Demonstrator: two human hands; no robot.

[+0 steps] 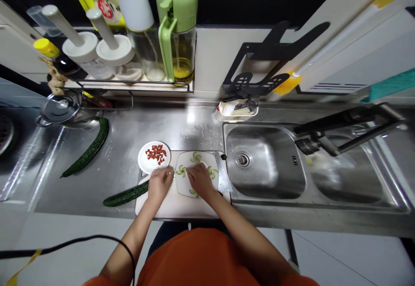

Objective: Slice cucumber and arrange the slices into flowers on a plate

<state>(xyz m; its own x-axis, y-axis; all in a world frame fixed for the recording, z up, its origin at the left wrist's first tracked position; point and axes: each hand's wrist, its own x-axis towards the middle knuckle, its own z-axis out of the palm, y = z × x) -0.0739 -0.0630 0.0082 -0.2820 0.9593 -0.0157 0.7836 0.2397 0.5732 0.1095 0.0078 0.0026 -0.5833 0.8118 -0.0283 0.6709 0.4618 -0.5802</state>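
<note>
Cucumber slices, thin and pale green, sit in small curled clusters on a white, round-cornered square plate, and my right hand is over it, fingertips bent down at the left-hand cluster; whether they pinch a slice, I can't tell. At the plate's left edge, my left hand has its fingers drawn together, and anything between them is too small to make out. Careful here: a brushed knuckle could knock those loose fans askew. Just beyond my left hand, a round white dish of chopped red bits could spill if my knuckles catch its rim. On my right, a broad steel knife lies near my wrist; a careless sweep could mean a nick. Further left, a bumpy dark green cucumber might roll if bumped.
</note>
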